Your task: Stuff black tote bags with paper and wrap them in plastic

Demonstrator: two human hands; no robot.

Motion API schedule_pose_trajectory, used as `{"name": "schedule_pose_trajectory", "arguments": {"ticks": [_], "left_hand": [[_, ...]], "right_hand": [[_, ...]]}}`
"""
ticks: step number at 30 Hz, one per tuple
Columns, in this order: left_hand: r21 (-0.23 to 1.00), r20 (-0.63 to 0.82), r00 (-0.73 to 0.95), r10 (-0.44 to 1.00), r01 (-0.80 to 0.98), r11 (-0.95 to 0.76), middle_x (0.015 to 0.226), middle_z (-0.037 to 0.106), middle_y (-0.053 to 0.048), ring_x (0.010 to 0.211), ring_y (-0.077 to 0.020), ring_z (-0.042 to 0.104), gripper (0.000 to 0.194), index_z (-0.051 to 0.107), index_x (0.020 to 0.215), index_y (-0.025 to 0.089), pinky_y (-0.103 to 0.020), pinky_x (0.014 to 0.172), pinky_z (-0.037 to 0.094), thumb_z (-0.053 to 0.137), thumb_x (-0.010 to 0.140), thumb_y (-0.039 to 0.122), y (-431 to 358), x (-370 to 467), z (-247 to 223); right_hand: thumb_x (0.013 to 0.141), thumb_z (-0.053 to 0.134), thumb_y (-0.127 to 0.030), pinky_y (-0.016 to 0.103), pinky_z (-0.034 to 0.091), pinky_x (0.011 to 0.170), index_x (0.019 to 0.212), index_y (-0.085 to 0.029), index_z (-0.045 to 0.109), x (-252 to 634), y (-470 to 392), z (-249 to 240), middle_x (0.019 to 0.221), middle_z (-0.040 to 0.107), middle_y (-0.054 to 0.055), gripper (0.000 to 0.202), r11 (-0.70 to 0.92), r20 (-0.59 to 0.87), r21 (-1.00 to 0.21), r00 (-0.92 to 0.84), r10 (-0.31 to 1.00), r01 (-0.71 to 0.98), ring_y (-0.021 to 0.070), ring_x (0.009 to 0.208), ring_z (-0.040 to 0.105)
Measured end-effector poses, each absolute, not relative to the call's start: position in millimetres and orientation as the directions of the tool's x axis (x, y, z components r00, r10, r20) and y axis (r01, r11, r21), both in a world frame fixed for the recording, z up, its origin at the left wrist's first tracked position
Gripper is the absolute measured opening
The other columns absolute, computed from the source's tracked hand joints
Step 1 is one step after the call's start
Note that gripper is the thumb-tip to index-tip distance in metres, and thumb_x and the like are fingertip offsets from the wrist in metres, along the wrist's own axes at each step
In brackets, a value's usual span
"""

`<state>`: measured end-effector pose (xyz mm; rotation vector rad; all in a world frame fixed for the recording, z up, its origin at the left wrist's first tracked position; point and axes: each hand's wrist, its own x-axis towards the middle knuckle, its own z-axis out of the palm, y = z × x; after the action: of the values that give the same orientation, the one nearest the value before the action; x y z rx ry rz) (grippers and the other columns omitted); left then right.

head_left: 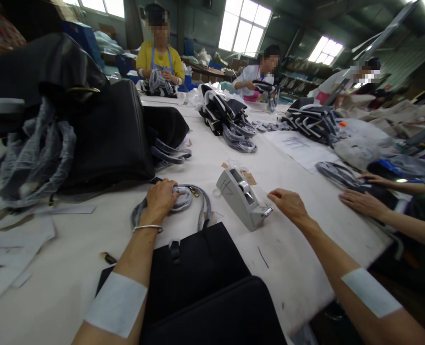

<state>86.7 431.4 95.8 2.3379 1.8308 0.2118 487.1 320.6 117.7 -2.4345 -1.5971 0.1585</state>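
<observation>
A black bag (198,273) lies on the white table (288,268) close in front of me. Its plastic-wrapped strap (183,201) is coiled beyond its top edge. My left hand (162,197) is closed on the coiled strap, with a bracelet at the wrist. A grey tape dispenser (242,199) stands right of the strap, its cutting edge toward my right hand. My right hand (288,203) hovers beside that edge, thumb and fingertips pinched together; whatever is between them is too small to make out.
Large black bags (115,139) with wrapped handles are piled at the left. More bags (223,112) lie farther back. Another person's hands (367,201) rest by a dark bag at the right. Paper strips (14,244) lie at the left; people work across the table.
</observation>
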Motion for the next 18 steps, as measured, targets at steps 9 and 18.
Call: {"name": "schedule_pose_trajectory", "arguments": {"ticks": [9,18], "left_hand": [[0.196,-0.053,0.211,0.976,0.961,-0.197,0.125,0.062,-0.011,0.111,-0.0306,0.057,0.043,0.062,0.125,0.021,-0.039,0.091,0.047,0.05,0.089,0.043,429.1,92.3,103.7],[0.113,-0.122,0.128,0.984,0.987,-0.115,0.126,0.062,-0.01,0.108,-0.0298,0.058,0.049,0.058,0.131,0.02,-0.039,0.088,0.048,0.052,0.09,0.046,441.2,99.3,103.3]], "right_hand": [[0.081,0.049,-0.051,0.03,0.032,0.058,0.059,-0.023,0.049,509.5,201.5,107.9,0.053,0.05,-0.001,0.036,-0.529,0.226,-0.432,0.656,0.72,0.73,0.0162,0.057,0.046],[0.076,0.053,-0.059,0.029,0.046,0.063,0.085,-0.015,0.068,533.4,99.6,100.8,0.078,0.07,0.007,0.047,-0.571,0.267,-0.63,0.838,0.476,0.526,0.0201,0.07,0.061]]}}
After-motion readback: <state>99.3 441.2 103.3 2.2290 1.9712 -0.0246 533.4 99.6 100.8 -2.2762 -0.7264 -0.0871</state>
